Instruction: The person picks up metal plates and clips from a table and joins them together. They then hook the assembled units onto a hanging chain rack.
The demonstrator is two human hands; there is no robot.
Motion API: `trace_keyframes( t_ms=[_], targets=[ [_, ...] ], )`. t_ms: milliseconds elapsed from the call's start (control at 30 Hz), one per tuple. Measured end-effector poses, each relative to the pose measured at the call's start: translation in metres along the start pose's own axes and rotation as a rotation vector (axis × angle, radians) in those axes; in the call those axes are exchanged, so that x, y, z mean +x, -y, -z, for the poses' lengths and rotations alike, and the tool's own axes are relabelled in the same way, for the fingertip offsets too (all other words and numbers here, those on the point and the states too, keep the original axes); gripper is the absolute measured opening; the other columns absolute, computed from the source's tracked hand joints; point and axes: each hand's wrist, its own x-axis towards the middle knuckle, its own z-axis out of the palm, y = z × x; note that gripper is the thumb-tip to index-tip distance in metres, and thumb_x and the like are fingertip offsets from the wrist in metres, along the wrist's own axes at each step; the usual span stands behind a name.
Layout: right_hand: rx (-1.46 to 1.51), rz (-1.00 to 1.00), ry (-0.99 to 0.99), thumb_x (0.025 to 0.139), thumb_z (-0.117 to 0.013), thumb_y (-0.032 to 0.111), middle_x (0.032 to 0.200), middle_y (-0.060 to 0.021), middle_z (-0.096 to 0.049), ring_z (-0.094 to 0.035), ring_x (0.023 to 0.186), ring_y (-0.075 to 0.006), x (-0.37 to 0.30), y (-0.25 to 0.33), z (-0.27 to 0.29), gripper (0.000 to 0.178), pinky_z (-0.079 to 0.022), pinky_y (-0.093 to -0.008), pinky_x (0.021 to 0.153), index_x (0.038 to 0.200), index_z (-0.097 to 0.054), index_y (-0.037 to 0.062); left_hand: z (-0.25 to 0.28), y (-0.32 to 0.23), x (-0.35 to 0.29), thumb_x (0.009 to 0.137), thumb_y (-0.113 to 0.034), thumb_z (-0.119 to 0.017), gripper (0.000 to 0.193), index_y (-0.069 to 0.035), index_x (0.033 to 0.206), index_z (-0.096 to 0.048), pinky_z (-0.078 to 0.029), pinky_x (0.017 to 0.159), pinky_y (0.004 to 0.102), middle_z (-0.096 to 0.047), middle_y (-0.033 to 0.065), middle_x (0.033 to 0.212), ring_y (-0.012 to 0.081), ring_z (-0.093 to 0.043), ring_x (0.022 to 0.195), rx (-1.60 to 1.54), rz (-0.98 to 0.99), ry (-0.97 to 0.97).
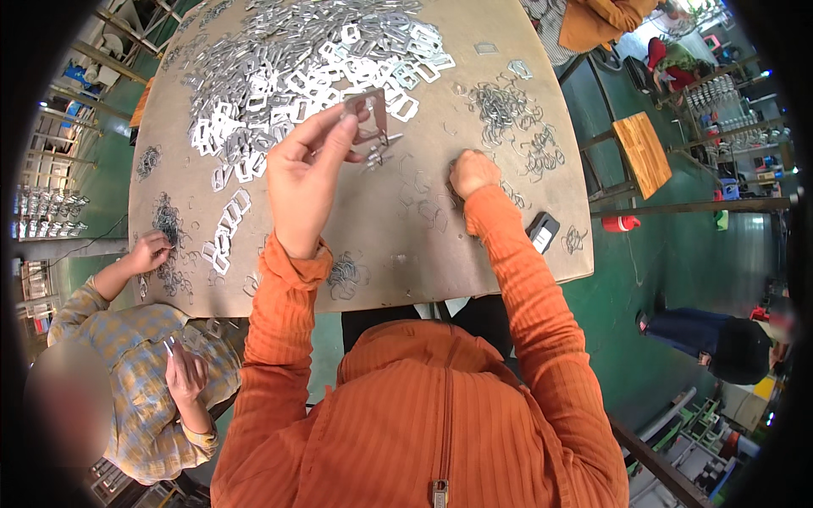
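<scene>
Head view, and we're looking straight down on a broad table that bears everything loose. Across its far left sprawls a great heap of silver frames, flat and overlapping, with a short row of frames strung out closer in. Over on the right, bent wires lie in a tangle. Out past the left edge stands a rack lined with shiny pieces, too small to make out.

Now the hands, and they're well apart! The left hand has a metal plate pinched between thumb and fingers, raised in front of the heap's near edge, the plate beyond the fingertips and tilted. The right hand is down at the tabletop, fingers curled in, just beside the wires; whether anything sits inside that curl, I cannot tell. The plate is up and to its left.

Near the right forearm lies a black gadget with a white panel. At far left, a co-worker in a checked shirt reaches to another wire pile.
</scene>
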Motion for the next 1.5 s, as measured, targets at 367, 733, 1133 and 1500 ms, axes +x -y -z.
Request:
trace_keyframes(
  t_ms=[367, 733, 1133, 1500],
  targets=[
    [1.096, 0.216, 0.021, 0.082, -0.058, 0.003, 0.082, -0.0099, -0.06, -0.061, 0.07, -0.0183, -0.023, -0.009, 0.054, 0.012, -0.05, -0.0309, 0.063, 0.091, -0.051, -0.0001, -0.015, 0.007, -0.017, 0.084, 0.0, -0.059, 0.017, 0.007, 0.099, -0.06, -0.053, 0.069, 0.0244, -0.065, 0.0102, 0.092, 0.0112, -0.061, 0.077, -0.035, 0.095, 0.068],
    [1.644, 0.325, 0.001, 0.081, -0.056, -0.006, 0.082, -0.0084, -0.057, -0.062, 0.071, -0.0143, -0.126, 0.037, 0.184, 0.018, -0.053, -0.0249, 0.062, 0.096, -0.045, -0.0017, -0.04, -0.012, -0.035, 0.081, -0.004, -0.065, 0.015, 0.005, 0.093, -0.064, -0.051, 0.064, 0.0199, -0.066, 0.0055, 0.081, 0.0079, -0.062, 0.072, 0.075, 0.024, 0.125],
    [1.546, 0.338, -0.176, 0.08, -0.057, -0.006, 0.085, -0.0074, -0.056, -0.061, 0.07, -0.0108, -0.131, 0.031, 0.187, 0.016, -0.051, -0.021, 0.061, 0.093, -0.048, -0.0027, -0.053, -0.015, -0.033, 0.076, -0.003, -0.067, 0.016, 0.001, 0.091, -0.066, -0.051, 0.064, 0.0227, -0.068, 0.0093, 0.083, 0.0103, -0.064, 0.069, 0.25, -0.202, 0.227],
    [1.299, 0.478, -0.54, 0.079, -0.056, -0.012, 0.089, -0.0075, -0.055, -0.061, 0.073, -0.011, -0.15, 0.028, 0.182, 0.019, -0.051, -0.0207, 0.062, 0.096, -0.058, -0.0051, 0.014, 0.128, 0.072, 0.082, -0.025, -0.063, 0.027, 0.0, 0.089, -0.068, -0.05, 0.066, 0.0307, -0.066, 0.0106, 0.075, 0.02, -0.063, 0.068, 0.71, -0.124, 0.027]
  ],
)
